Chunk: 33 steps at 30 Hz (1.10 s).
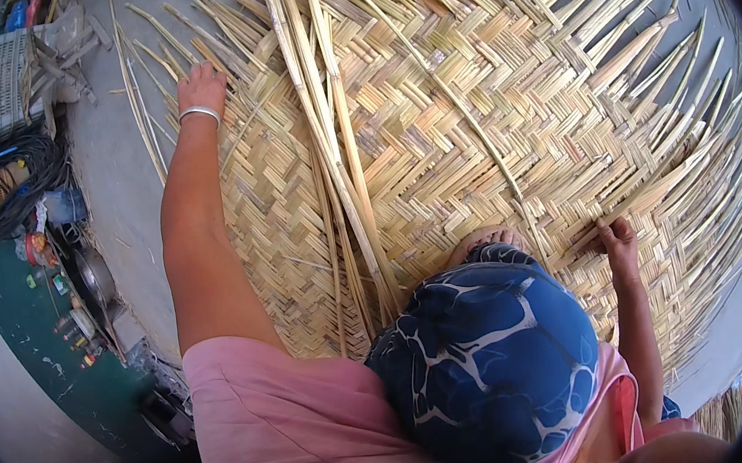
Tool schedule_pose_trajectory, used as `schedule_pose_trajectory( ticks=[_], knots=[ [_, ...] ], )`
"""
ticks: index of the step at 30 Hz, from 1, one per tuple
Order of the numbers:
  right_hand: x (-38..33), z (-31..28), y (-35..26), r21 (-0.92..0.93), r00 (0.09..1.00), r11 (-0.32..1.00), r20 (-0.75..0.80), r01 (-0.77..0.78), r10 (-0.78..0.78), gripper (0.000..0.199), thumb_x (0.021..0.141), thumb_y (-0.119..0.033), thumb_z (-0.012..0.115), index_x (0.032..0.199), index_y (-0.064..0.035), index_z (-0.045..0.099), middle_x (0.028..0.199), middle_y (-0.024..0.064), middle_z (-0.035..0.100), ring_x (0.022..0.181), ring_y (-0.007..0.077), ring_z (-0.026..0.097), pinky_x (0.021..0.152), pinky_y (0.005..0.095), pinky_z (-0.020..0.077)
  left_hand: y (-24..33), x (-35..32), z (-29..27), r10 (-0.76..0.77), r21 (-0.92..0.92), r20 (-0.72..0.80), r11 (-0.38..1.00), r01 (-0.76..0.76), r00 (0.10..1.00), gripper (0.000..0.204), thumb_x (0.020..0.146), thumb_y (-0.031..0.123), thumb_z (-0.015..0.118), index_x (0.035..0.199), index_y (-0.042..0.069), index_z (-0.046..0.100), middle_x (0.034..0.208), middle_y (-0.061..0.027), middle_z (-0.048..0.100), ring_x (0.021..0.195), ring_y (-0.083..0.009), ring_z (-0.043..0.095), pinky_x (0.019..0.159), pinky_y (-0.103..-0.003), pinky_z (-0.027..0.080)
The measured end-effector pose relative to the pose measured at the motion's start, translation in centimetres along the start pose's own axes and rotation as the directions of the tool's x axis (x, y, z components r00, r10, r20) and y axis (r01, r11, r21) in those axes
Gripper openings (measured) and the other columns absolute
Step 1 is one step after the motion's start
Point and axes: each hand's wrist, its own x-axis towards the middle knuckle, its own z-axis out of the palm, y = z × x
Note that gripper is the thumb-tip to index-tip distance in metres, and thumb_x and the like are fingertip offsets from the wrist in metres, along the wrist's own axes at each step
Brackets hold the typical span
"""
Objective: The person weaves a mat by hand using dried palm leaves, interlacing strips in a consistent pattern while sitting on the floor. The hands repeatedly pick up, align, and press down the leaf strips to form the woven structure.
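head view: the left hand [201,87] pressed flat and open on a wide pale woven bamboo-strip mat [469,125], while the right hand [617,236] pinched a strip near its edge. loose long bamboo slats [336,142] lay across the weave and could slide, loosening the pattern.

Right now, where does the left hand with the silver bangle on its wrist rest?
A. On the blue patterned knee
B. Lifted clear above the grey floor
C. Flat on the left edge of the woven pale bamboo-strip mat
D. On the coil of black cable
C: the left hand, with the silver bangle on its wrist, lies palm-down on the left edge of the woven pale bamboo-strip mat, far from the coil of black cable.
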Motion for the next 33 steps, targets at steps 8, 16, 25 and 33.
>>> schedule_pose_trajectory(
  ticks=[8,16,25,33],
  knots=[
    [0.1,0.1,-0.6,-0.058,0.999,0.998,-0.023,-0.025,0.023,0.017,0.087,-0.021,0.06,0.08,-0.0056,0.059,0.066,0.0014,0.06,0.054,0.0091,0.056,0.05,0.0217,0.0434,-2.2,4.0,-0.3,0.108,0.012,0.393,0.992,-0.122,0.913,0.027,0.075,0.009,0.057,0.101,0.015,0.061,0.101,-0.0033,0.061,0.111,-0.0201,0.048,0.087,-0.043,0.04],
    [-0.2,0.6,-0.4,0.013,0.998,1.0,-0.054,-0.011,0.011,0.016,0.087,-0.02,0.06,0.079,-0.0062,0.059,0.062,0.0001,0.057,0.051,0.0075,0.052,0.049,0.0211,0.0414,-5.6,2.6,-3.5,0.151,0.131,0.39,0.967,-0.217,0.908,0.016,0.079,0.023,0.056,0.092,0.017,0.064,0.095,-0.0054,0.064,0.1,-0.0207,0.057,0.085,-0.038,0.038],
    [-0.3,0.6,-0.7,0.013,0.999,1.0,-0.033,0.02,-0.02,0.017,0.087,-0.019,0.06,0.075,-0.0071,0.057,0.062,0.0002,0.057,0.052,0.0073,0.052,0.049,0.0214,0.0409,-8.1,1.1,-8.1,-0.084,-0.06,0.498,0.99,0.13,0.863,0.017,0.081,0.026,0.058,0.091,0.014,0.064,0.095,-0.0096,0.064,0.094,-0.0283,0.059,0.083,-0.043,0.042],
    [-0.2,0.4,-0.3,0.023,0.999,0.999,-0.029,0.03,-0.029,0.018,0.086,-0.021,0.061,0.074,-0.0072,0.057,0.061,0.0,0.057,0.051,0.0073,0.052,0.049,0.0217,0.0411,-9.1,1.3,-4.3,-0.039,0.011,0.384,0.999,0.037,0.922,0.019,0.087,0.023,0.049,0.091,0.012,0.063,0.097,-0.0105,0.063,0.094,-0.0291,0.059,0.081,-0.043,0.044]
  ],
)
